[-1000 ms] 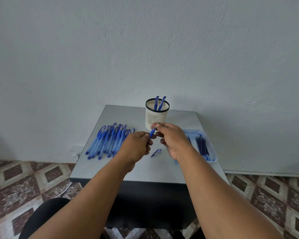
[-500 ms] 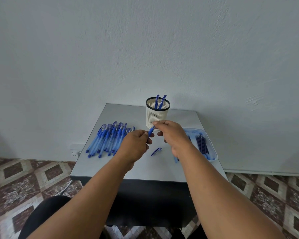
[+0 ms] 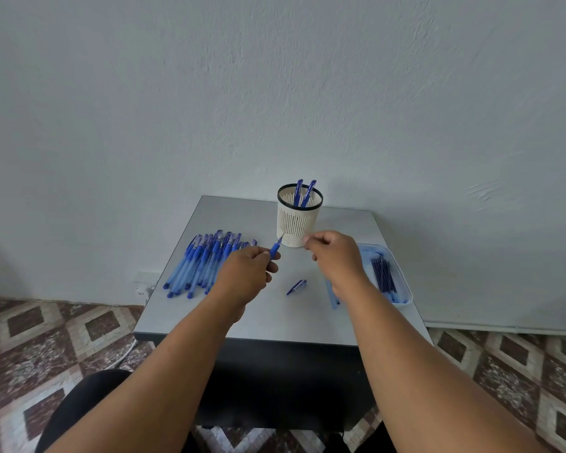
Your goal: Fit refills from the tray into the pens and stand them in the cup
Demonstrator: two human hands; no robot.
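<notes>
Left hand (image 3: 249, 273) gripping pen (image 3: 276, 248), right hand (image 3: 335, 256) pinching, contents unclear; risking fumbling the tip beyond my fingertips.

Open worktop (image 3: 242, 322) strip along near edge. Obstacles: pen pile (image 3: 206, 263) left, cup (image 3: 298, 220) centre-back, tray (image 3: 402, 289) right, loose cap (image 3: 296, 287) between.

Grey table (image 3: 242, 325). Slotted cup (image 3: 299, 220), two pens (image 3: 304, 192) upright inside. Loose pens (image 3: 206, 263) heaped left. Refill tray (image 3: 402, 291) right. Pen cap (image 3: 296, 287) centre. Left hand (image 3: 247, 273) pinching pen (image 3: 276, 247); right hand (image 3: 335, 256) curled, contents unclear.
</notes>
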